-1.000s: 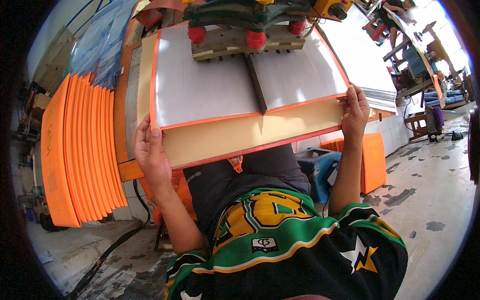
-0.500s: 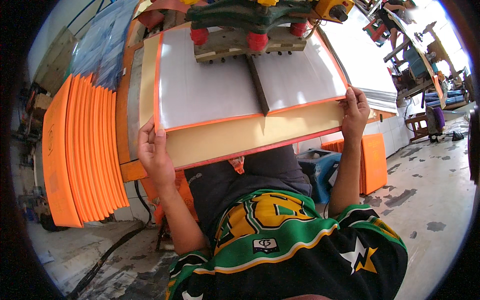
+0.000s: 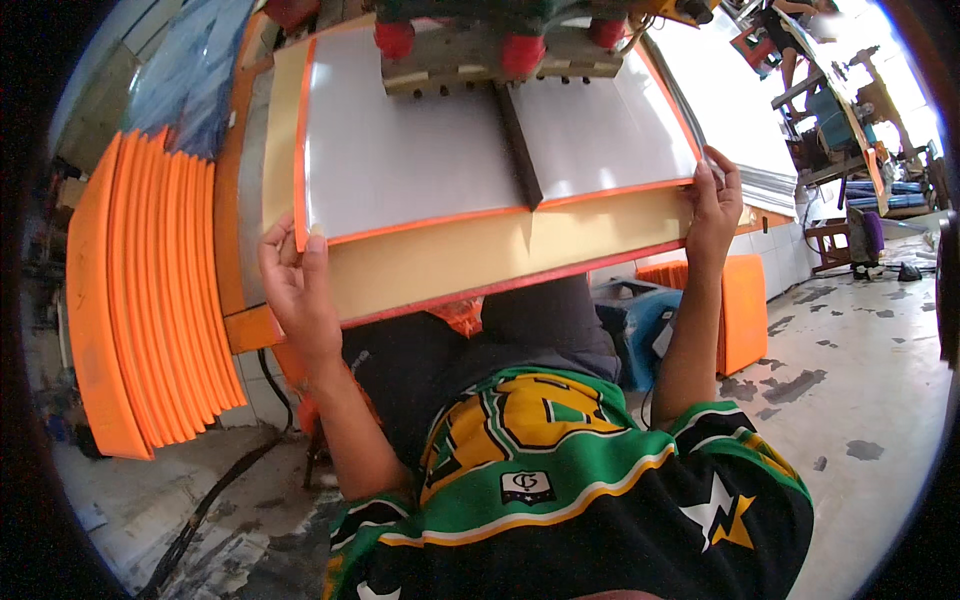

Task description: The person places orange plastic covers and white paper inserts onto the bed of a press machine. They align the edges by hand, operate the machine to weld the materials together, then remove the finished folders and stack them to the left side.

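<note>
A wide orange-edged plastic sheet (image 3: 420, 170), with a shiny whitish face, lies on a cream board (image 3: 440, 258) with a red front edge. My left hand (image 3: 303, 290) pinches the sheet's near left corner between thumb and fingers. At the near right corner, my right hand (image 3: 714, 205) has its thumb and fingers closed on the same sheet. A dark narrow bar (image 3: 520, 150) runs over the sheet's middle from beneath the press head (image 3: 500, 68), which has red cylindrical parts. The far part of the sheet is hidden under the press.
A row of folded orange covers (image 3: 150, 300) stands at left, by blue clear plastic sheets (image 3: 190, 75). White sheets (image 3: 740, 130) are stacked at right. More orange covers (image 3: 743, 310) and a blue stool-like object (image 3: 635, 325) stand below. A person (image 3: 790, 40) is at far right.
The whole view has shifted slightly, with the press and board now higher in the picture. Both hands keep their hold on the sheet's near corners.
</note>
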`<control>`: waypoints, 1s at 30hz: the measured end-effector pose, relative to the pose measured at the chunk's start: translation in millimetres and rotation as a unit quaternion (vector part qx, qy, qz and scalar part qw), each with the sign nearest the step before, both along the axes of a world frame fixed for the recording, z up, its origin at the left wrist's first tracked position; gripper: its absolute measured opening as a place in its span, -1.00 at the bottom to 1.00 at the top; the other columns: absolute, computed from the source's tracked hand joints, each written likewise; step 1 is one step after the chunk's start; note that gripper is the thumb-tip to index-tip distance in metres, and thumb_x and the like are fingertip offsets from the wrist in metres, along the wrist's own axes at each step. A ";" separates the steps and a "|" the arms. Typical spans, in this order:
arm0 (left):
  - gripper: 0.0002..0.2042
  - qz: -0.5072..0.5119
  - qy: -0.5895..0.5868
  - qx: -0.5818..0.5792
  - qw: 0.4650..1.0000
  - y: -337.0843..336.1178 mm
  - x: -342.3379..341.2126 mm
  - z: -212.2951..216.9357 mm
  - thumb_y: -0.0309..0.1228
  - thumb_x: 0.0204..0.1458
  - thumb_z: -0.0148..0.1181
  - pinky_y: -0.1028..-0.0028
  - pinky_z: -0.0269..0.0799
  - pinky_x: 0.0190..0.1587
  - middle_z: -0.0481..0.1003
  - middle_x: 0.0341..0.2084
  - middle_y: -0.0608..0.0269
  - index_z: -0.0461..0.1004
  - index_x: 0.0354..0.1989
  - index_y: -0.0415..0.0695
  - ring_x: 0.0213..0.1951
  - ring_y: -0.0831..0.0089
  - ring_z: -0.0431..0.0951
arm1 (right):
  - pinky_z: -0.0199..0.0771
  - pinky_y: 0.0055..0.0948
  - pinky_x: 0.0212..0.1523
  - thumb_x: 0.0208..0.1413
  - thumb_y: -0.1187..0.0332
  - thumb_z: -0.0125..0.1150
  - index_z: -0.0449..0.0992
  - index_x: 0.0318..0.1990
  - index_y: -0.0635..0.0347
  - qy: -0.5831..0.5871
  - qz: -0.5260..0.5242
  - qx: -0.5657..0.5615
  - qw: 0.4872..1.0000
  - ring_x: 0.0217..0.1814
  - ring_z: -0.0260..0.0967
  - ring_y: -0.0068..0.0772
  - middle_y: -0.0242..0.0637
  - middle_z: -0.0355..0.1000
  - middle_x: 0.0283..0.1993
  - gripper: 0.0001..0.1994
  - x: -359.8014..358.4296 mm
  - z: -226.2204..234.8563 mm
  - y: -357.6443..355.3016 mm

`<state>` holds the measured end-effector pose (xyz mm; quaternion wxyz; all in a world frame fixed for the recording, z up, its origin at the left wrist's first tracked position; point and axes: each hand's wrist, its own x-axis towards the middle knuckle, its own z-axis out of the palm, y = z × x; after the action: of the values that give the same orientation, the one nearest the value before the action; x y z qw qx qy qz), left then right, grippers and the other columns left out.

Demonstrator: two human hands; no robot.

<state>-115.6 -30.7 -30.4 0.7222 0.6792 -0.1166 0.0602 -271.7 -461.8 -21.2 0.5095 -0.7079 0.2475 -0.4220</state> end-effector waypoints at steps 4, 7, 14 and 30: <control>-0.53 0.002 -0.002 -0.003 1.000 -9.1 -1.7 11.0 -0.38 0.34 0.20 0.41 0.46 0.17 0.54 0.14 -0.02 0.30 0.36 -0.26 0.15 0.37 0.53 | 0.37 -0.64 -0.26 0.44 0.28 0.17 0.61 0.15 0.20 0.024 -0.019 -0.049 0.998 -0.31 0.31 -0.73 -0.49 0.46 -0.28 -0.72 4.3 2.2 4.5; -0.56 0.000 -0.022 0.025 0.999 -7.8 -2.1 8.4 -0.39 0.31 0.23 0.49 0.47 0.06 0.55 0.12 0.09 0.39 0.33 -0.26 0.05 0.46 0.54 | 0.36 -0.64 -0.26 0.44 0.28 0.19 0.64 0.13 0.22 0.059 -0.021 -0.069 0.996 -0.31 0.30 -0.73 -0.50 0.45 -0.28 -0.72 3.9 -1.2 0.1; -0.71 -0.005 0.003 0.068 0.998 -6.1 -6.5 8.1 -0.44 0.33 0.25 0.69 0.22 -0.33 0.57 -0.03 0.36 0.54 0.17 -0.28 -0.38 0.81 0.28 | 0.43 -0.47 0.08 0.41 0.28 0.16 0.64 0.09 0.27 0.103 -0.016 -0.058 0.993 0.01 0.46 -0.48 -0.25 0.61 -0.01 -0.72 0.5 -3.8 -0.8; -0.69 -0.002 0.009 0.071 0.997 -8.1 -7.1 11.2 -0.31 0.30 0.28 0.67 0.08 -0.39 0.37 -0.41 0.61 0.60 0.13 -0.17 -0.44 0.81 0.21 | 0.38 -0.65 -0.22 0.44 0.32 0.16 0.63 0.11 0.24 0.080 -0.005 -0.094 0.992 -0.26 0.33 -0.75 -0.40 0.59 -0.07 -0.74 2.0 -4.8 -1.5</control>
<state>-122.7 -38.8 -19.2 0.6732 0.7290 -0.1154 0.0446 -269.8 -463.3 -26.0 0.4174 -0.7825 0.2505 -0.3882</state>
